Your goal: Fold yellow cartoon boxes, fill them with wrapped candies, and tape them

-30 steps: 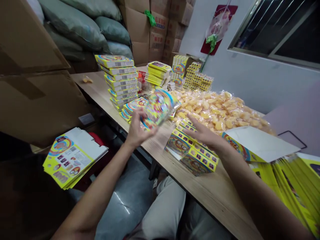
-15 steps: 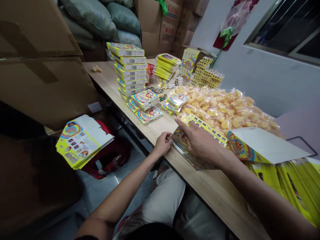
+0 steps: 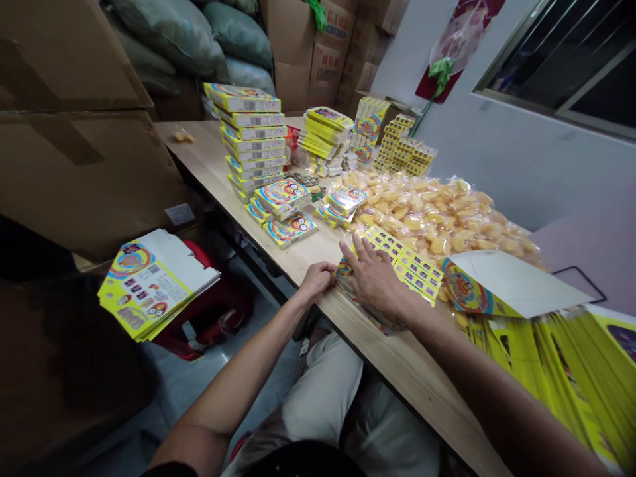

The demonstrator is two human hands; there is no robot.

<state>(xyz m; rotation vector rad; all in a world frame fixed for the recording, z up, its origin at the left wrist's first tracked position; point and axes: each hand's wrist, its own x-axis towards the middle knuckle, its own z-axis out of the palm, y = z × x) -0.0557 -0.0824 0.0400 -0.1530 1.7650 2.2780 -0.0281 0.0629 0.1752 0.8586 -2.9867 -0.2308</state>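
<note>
At the table's front edge lies a printed yellow and blue display box (image 3: 370, 319), with rows of small yellow boxes (image 3: 420, 275) showing in it or just behind it. My left hand (image 3: 316, 281) is closed at the box's left corner, its fingertips appearing to pinch the edge. My right hand (image 3: 373, 273) rests over the box's front part with its fingers spread, covering some of the print. A raised white flap (image 3: 521, 281) with a printed side stands just to the right of the small boxes.
Behind the box spreads a heap of clear-wrapped yellow pieces (image 3: 437, 215). A tall stack of boxes (image 3: 256, 142) stands at the left back. Flat yellow cartons (image 3: 561, 351) fill the right front; more flat sheets (image 3: 154, 278) lie on a red stool (image 3: 218, 324).
My right hand has lifted its fingers from a closer grip and spread them over the box, uncovering more small yellow boxes. My left hand stays at the corner. The view has shifted slightly.
</note>
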